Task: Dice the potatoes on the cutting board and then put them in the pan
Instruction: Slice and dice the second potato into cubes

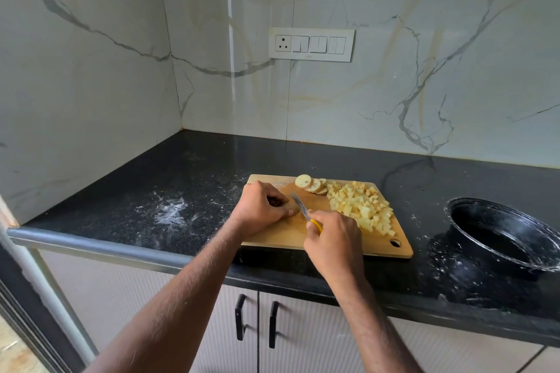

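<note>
The right hand (331, 239) curls round the yellow handle of a knife (304, 211), fingers wrapped tight, and the blade points up and away from that grip toward the left hand (262, 206). The left hand sits just beyond the blade tip, fingers bent and pressed down over a potato piece (291, 208) on the board (281, 233); most of that piece is hidden under the fingers, so its shape cannot be told. The blade lies right beside those fingertips, and whether it is in the piece cannot be told.

Past the left hand, toward the wall, a short row of round slices (312, 185) leans together at the board's far edge. To the right of the knife grip, a heap of dice (362, 206) covers the right half of the board, some cubes touching the right hand's knuckles.

Well off to the right of both hands, a black pan (503, 233) sits on the dark counter (169, 179), apart from the board, with no potato showing inside. White smears mark the counter left of the left hand and around the pan
</note>
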`<state>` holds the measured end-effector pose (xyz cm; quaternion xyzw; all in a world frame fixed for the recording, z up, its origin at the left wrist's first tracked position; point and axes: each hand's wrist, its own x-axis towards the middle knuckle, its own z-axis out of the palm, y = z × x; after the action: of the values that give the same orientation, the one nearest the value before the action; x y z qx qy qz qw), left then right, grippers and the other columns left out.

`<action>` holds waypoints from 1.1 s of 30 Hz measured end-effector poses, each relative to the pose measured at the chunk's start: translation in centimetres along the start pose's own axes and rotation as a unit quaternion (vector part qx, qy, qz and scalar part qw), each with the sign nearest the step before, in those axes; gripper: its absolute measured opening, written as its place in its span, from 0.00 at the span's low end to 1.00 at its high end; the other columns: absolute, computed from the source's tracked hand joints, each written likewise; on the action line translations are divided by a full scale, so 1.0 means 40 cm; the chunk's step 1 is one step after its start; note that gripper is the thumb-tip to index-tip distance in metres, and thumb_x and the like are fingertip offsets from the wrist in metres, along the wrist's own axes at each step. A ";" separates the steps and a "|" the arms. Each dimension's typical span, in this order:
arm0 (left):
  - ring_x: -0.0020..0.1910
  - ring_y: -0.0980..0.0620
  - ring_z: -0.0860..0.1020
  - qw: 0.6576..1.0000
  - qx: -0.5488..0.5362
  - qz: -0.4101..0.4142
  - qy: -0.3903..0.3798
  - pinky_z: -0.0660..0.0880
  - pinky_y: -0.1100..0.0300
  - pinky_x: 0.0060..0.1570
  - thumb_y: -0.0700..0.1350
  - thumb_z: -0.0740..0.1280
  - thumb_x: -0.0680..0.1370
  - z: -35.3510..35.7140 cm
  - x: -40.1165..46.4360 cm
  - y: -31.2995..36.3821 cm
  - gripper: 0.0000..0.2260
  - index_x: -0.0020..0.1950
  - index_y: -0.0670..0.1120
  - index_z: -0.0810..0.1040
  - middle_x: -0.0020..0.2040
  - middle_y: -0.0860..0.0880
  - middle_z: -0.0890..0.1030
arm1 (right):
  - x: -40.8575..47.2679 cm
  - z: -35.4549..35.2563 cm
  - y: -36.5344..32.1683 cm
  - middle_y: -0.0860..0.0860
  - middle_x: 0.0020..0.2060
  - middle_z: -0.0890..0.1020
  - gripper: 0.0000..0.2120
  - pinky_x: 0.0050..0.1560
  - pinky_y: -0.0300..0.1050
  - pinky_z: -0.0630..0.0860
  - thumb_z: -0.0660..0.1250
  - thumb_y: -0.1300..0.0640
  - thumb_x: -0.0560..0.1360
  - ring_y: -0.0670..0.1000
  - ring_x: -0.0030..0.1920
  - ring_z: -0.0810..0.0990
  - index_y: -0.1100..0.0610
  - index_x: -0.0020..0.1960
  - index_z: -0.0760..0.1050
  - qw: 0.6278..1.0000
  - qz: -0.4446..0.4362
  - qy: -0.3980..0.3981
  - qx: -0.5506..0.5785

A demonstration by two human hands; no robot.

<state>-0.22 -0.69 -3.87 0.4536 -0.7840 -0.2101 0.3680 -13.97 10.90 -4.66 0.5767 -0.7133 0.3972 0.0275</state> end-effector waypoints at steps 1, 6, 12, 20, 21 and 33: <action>0.39 0.65 0.78 1.000 -0.003 0.000 0.000 0.72 0.76 0.40 0.46 0.81 0.67 0.000 0.000 -0.001 0.11 0.47 0.46 0.88 0.42 0.56 0.83 | 0.000 0.005 -0.001 0.46 0.54 0.86 0.12 0.51 0.36 0.76 0.71 0.58 0.77 0.47 0.53 0.83 0.53 0.59 0.84 1.000 0.000 0.002 -0.001; 0.40 0.64 0.79 1.000 -0.005 0.001 0.000 0.73 0.75 0.40 0.45 0.81 0.67 0.001 0.002 -0.004 0.10 0.46 0.47 0.87 0.40 0.58 0.82 | -0.001 0.010 -0.001 0.46 0.54 0.86 0.12 0.51 0.34 0.71 0.71 0.58 0.76 0.47 0.53 0.83 0.53 0.60 0.84 1.000 -0.004 0.006 -0.007; 0.39 0.65 0.78 1.000 -0.017 0.002 -0.009 0.73 0.76 0.42 0.44 0.81 0.68 -0.002 0.002 -0.005 0.11 0.48 0.46 0.87 0.41 0.58 0.81 | -0.001 0.014 -0.005 0.47 0.54 0.86 0.13 0.52 0.38 0.76 0.70 0.58 0.77 0.48 0.53 0.83 0.53 0.60 0.83 1.000 -0.010 -0.001 -0.015; 0.42 0.60 0.80 0.999 -0.027 0.017 -0.017 0.75 0.71 0.44 0.44 0.81 0.68 -0.001 0.008 -0.009 0.10 0.47 0.46 0.88 0.44 0.54 0.84 | 0.031 0.014 -0.032 0.49 0.50 0.86 0.11 0.42 0.38 0.73 0.67 0.59 0.78 0.52 0.48 0.83 0.53 0.58 0.84 0.998 -0.001 -0.036 -0.044; 0.41 0.61 0.79 0.999 -0.025 0.020 -0.016 0.74 0.72 0.43 0.44 0.81 0.68 0.000 0.008 -0.011 0.10 0.47 0.46 0.88 0.44 0.54 0.84 | 0.036 0.017 -0.039 0.50 0.49 0.86 0.11 0.42 0.39 0.75 0.67 0.60 0.77 0.52 0.47 0.83 0.53 0.58 0.83 0.998 0.000 -0.042 -0.053; 0.41 0.65 0.78 1.000 0.003 0.013 -0.016 0.71 0.77 0.42 0.45 0.81 0.68 0.002 0.005 -0.007 0.11 0.48 0.46 0.88 0.41 0.59 0.81 | 0.008 0.008 -0.035 0.50 0.52 0.85 0.13 0.51 0.46 0.81 0.67 0.60 0.77 0.53 0.51 0.82 0.54 0.60 0.82 0.995 -0.023 -0.065 -0.067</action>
<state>-0.17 -1.02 -4.03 0.4412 -0.7961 -0.2106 0.3566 -12.77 10.42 -3.98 0.6145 -0.7253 0.3091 0.0286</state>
